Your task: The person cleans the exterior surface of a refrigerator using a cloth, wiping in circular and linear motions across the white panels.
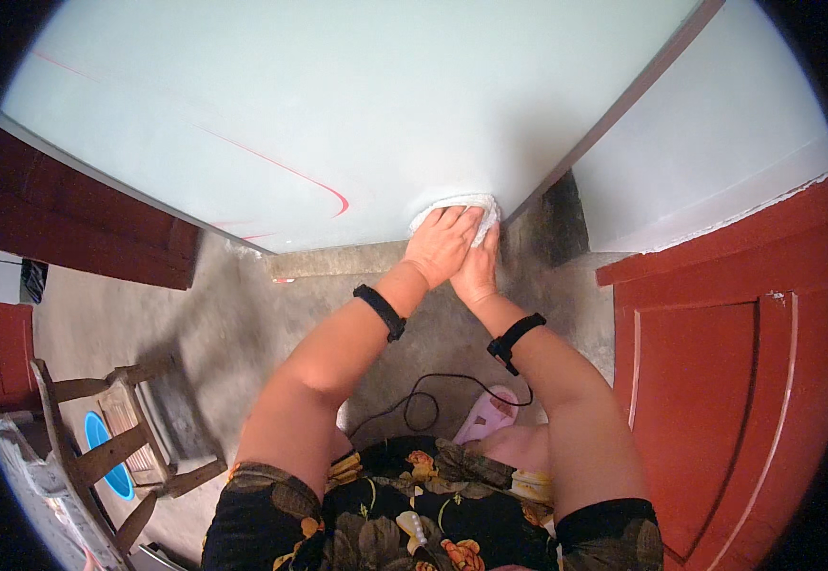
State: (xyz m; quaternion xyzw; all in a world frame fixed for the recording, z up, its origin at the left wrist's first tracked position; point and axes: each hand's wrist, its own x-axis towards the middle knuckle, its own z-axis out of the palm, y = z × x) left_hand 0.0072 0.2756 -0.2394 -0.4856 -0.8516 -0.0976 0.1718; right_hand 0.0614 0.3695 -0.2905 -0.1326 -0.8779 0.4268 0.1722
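Note:
A folded white cloth (487, 203) is pressed against the lower right part of a large pale upright panel (357, 100), close to its bottom edge. My left hand (442, 241) lies over the cloth with its fingers spread across it. Just right of and partly under it, my right hand (477, 271) also holds the cloth; its fingers are partly hidden by the left hand. Thin curved red lines (293, 171) mark the panel left of the cloth. Each forearm carries a black strap.
A red panelled door (699, 421) stands at right. To the left, a wooden chair (93, 457) stands near a blue basin (120, 482). A black cable (421, 412) loops across the concrete floor (264, 314) beside a pink slipper (482, 421). Dark red woodwork (86, 207) is at upper left.

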